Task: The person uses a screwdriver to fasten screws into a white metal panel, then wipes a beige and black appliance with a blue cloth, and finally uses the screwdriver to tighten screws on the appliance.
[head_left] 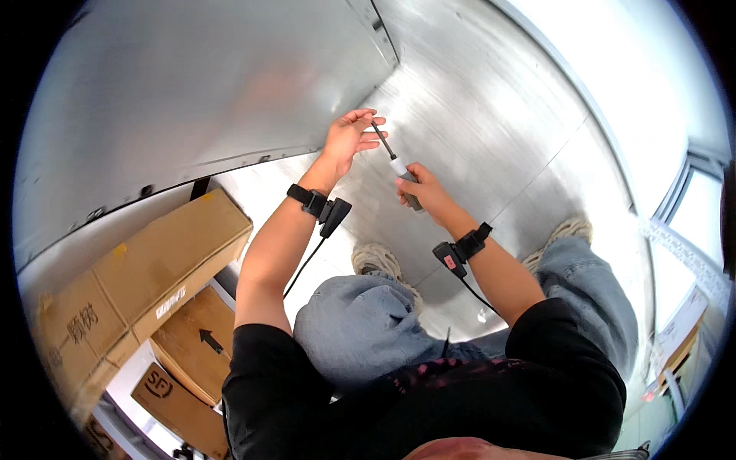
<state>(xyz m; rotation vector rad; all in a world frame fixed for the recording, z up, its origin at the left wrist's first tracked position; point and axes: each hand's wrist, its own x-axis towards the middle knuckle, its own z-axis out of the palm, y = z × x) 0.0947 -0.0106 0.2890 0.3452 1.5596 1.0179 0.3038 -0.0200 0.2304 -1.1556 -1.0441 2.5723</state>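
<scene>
My right hand (425, 192) is wrapped round the grey handle of a screwdriver (409, 182), which has a white collar below a dark, slim shaft. The shaft points up and to the left, toward my left hand (354, 138). There, the thumb and a finger come together at the screwdriver's tip, while the other fingers stay spread. Whether a small screw sits at the tip is too small to tell. Beyond my left hand stands a large grey metal panel (215, 84), with small dark fasteners along its lower edge.
Brown cardboard boxes (169, 261) are stacked at the left, below the panel. My bent knees (360, 314) and shoes (376, 261) are close beneath my arms on the pale, shiny floor (491, 115). Both wrists carry black straps with cabled devices. A white wall (636, 84) borders the right.
</scene>
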